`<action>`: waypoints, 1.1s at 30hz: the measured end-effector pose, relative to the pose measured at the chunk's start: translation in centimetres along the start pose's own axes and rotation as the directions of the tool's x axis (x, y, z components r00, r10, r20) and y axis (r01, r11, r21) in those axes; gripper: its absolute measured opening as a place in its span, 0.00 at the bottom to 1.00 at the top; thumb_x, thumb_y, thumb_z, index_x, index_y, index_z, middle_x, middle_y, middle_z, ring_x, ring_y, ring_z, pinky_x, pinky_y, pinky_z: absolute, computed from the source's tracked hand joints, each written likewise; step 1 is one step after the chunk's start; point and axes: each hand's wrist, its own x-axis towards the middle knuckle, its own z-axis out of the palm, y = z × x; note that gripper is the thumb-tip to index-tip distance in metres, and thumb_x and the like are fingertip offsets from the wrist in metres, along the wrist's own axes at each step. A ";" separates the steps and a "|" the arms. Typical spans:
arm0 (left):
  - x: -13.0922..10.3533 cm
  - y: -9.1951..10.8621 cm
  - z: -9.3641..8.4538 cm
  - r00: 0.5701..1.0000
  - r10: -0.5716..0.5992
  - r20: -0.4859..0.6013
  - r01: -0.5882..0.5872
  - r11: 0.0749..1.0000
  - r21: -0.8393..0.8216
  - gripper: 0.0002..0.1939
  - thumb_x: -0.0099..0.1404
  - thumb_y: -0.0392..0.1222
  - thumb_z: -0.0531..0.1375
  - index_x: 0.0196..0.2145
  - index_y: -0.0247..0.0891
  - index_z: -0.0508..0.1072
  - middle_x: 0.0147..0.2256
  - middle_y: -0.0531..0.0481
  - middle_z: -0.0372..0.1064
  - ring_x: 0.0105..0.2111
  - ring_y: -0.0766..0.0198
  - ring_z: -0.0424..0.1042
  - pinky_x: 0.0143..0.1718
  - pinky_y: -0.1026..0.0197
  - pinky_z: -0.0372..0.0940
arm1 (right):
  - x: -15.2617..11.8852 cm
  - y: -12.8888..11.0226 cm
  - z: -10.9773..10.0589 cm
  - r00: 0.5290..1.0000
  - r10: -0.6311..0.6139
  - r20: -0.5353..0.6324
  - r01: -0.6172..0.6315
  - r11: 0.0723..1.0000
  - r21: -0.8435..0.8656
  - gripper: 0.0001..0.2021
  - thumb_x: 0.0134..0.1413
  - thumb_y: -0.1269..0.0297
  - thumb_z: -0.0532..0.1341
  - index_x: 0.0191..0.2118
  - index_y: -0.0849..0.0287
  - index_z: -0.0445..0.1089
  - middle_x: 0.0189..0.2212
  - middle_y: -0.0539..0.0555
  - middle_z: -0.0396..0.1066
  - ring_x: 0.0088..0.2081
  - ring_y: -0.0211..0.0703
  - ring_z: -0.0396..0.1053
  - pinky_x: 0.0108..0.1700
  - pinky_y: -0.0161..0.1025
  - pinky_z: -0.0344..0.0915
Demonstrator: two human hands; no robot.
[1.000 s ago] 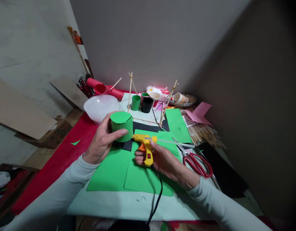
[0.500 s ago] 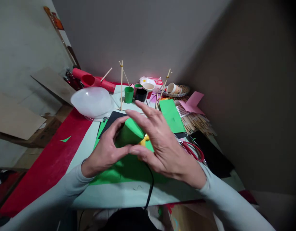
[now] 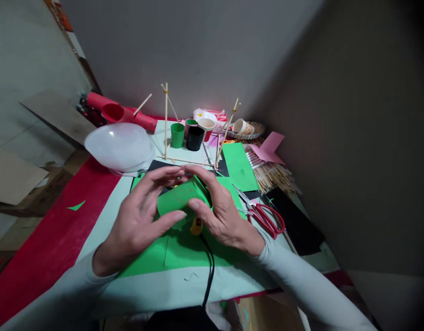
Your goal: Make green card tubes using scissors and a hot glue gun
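A green paper-covered cup [image 3: 177, 197] lies tilted on its side between my two hands, above the green sheets [image 3: 150, 253]. My right hand [image 3: 224, 216] grips its right end, thumb in front and fingers over the far side. Around the left end curves my left hand [image 3: 136, 216], with its thumb along the cup's lower side; its fingertips come close to the right hand's over the top. Partly hidden beneath the cup is a yellow tool with a red switch [image 3: 197, 226] and a black cable, perhaps a glue gun.
Red-handled scissors [image 3: 263, 218] lie right of my hands. Behind stand a stick frame [image 3: 166, 124], a green cup [image 3: 177, 135] and a black cup [image 3: 195, 139]. Clear plastic bowls [image 3: 118, 147] sit at left, bundled sticks [image 3: 276, 179] and black sheets [image 3: 295, 225] at right.
The green cup has turned from end-up to lying sideways. My right hand has closed from spread fingers onto it, while my left hand has loosened. The view has shifted slightly.
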 end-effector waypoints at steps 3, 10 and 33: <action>0.1 0.6 0.1 0.987 -0.003 -0.161 0.003 1.000 0.000 0.20 0.65 0.38 0.68 0.54 0.47 0.76 0.56 0.50 0.73 0.58 0.56 0.72 0.57 0.59 0.70 | -0.2 0.3 -0.3 0.990 0.117 -0.072 -0.109 0.987 0.115 0.22 0.72 0.55 0.58 0.65 0.55 0.57 0.62 0.62 0.69 0.64 0.47 0.68 0.66 0.50 0.65; -0.8 0.1 1.2 0.973 -0.126 -0.194 0.151 0.981 0.124 0.06 0.63 0.46 0.71 0.39 0.52 0.82 0.40 0.55 0.75 0.41 0.58 0.75 0.45 0.58 0.72 | -0.1 0.6 -0.6 0.941 0.230 -0.249 -0.193 0.967 0.164 0.21 0.71 0.53 0.57 0.62 0.57 0.59 0.61 0.62 0.69 0.63 0.46 0.68 0.65 0.48 0.63; -0.4 1.0 2.3 0.824 -0.559 0.096 0.545 0.732 -0.410 0.16 0.62 0.40 0.71 0.48 0.44 0.80 0.46 0.46 0.83 0.49 0.44 0.81 0.45 0.51 0.80 | -0.3 -0.5 0.6 0.996 0.069 -0.056 -0.069 0.998 -0.004 0.39 0.71 0.36 0.42 0.75 0.58 0.48 0.75 0.58 0.50 0.76 0.48 0.45 0.77 0.50 0.43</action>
